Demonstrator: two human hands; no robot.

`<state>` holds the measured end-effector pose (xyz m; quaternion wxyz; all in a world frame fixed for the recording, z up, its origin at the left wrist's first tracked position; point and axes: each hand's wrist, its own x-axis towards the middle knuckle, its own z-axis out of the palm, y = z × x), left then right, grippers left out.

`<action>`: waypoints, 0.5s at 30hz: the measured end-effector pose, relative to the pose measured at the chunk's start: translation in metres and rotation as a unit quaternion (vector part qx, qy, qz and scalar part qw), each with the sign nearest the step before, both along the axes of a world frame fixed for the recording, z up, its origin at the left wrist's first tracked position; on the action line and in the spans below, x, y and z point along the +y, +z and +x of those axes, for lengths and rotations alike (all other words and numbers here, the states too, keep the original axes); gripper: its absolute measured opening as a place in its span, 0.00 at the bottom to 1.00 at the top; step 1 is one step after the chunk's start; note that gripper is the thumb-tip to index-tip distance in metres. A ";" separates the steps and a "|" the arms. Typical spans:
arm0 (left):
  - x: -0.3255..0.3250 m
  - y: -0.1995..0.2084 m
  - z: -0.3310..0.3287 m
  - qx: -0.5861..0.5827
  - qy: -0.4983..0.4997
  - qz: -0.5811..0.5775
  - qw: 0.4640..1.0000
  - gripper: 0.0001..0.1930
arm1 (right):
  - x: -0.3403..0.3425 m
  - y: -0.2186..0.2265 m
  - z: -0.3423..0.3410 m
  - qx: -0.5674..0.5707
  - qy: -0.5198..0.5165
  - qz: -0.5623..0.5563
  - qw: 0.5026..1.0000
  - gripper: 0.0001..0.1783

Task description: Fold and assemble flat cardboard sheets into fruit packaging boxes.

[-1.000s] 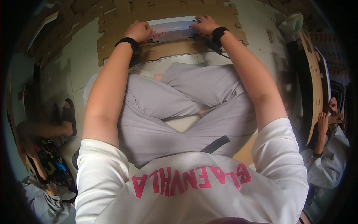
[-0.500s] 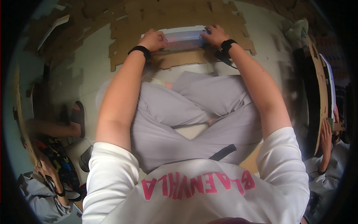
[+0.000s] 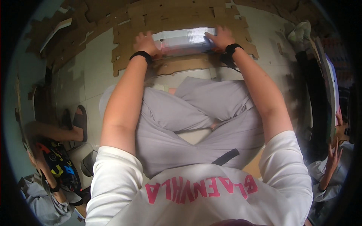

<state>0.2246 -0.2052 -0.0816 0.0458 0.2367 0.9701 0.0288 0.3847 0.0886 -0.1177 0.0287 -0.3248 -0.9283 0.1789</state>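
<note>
A cardboard sheet (image 3: pixel 128 56) with notched edges lies on the floor ahead of my crossed legs. Across its middle runs a glossy white-and-blue printed panel (image 3: pixel 177 38), seemingly part of the same sheet. At the panel's left end rests my left hand (image 3: pixel 146 43), fingers spread over the brown cardboard and thumb side against the panel. My right hand (image 3: pixel 221 38) is at the other end, its thumb on the glossy surface and its fingers fanned out beyond it. Both hands are open and press rather than grip. Each wrist wears a black band.
More cut cardboard (image 3: pixel 86 19) lies along the far side. People sit close on both sides: a sandalled foot (image 3: pixel 80 122) at left, a raised hand (image 3: pixel 333 160) beside an upright cardboard piece at right. A pale shoe (image 3: pixel 300 34) stands at the far right.
The glossy panel has tilted so more of its white, shiny face shows. My fingers, curled at its ends before, are now spread. My left hand has shifted slightly left.
</note>
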 end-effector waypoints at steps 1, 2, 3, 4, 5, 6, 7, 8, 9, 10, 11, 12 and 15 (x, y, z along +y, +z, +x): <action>-0.004 -0.001 -0.003 0.001 0.000 0.001 1.000 0.45 | 0.008 0.000 -0.001 0.008 -0.003 0.006 1.000 0.43; -0.010 -0.001 -0.006 -0.035 0.019 0.061 0.997 0.52 | 0.018 0.001 0.000 0.064 -0.030 -0.033 0.997 0.44; -0.016 -0.001 -0.012 -0.091 0.056 0.086 0.991 0.58 | 0.029 0.002 0.004 0.095 -0.063 -0.083 0.990 0.45; -0.020 0.000 -0.018 -0.071 0.036 0.122 0.989 0.58 | 0.040 0.004 0.011 0.121 -0.059 -0.071 0.988 0.45; -0.024 0.001 -0.026 -0.160 0.017 0.136 0.977 0.56 | 0.052 0.007 0.019 0.068 0.026 -0.242 0.968 0.43; -0.027 0.002 -0.032 -0.247 -0.002 0.150 0.957 0.54 | 0.061 0.009 0.024 -0.001 0.080 -0.396 0.915 0.41; -0.030 0.003 -0.037 -0.245 -0.004 0.151 0.958 0.54 | 0.067 0.011 0.034 -0.043 0.088 -0.379 0.920 0.35; -0.032 0.005 -0.039 -0.242 -0.006 0.173 0.955 0.46 | 0.069 0.013 0.038 -0.039 0.089 -0.377 0.921 0.35; -0.033 0.008 -0.040 -0.233 -0.006 0.201 0.951 0.39 | 0.069 0.017 0.042 -0.014 0.062 -0.400 0.914 0.33; -0.033 0.016 -0.039 -0.232 -0.011 0.200 0.952 0.39 | 0.067 0.022 0.044 0.013 0.036 -0.423 0.905 0.31; -0.035 0.020 -0.035 -0.159 -0.023 0.236 0.958 0.34 | 0.060 0.029 0.040 0.020 0.018 -0.429 0.903 0.29; -0.034 0.033 -0.029 -0.091 -0.018 0.246 0.965 0.30 | 0.054 0.039 0.039 0.060 0.001 -0.427 0.902 0.28; -0.035 0.092 -0.021 0.024 -0.046 0.319 0.946 0.25 | 0.039 0.092 0.043 0.238 0.025 -0.378 0.894 0.21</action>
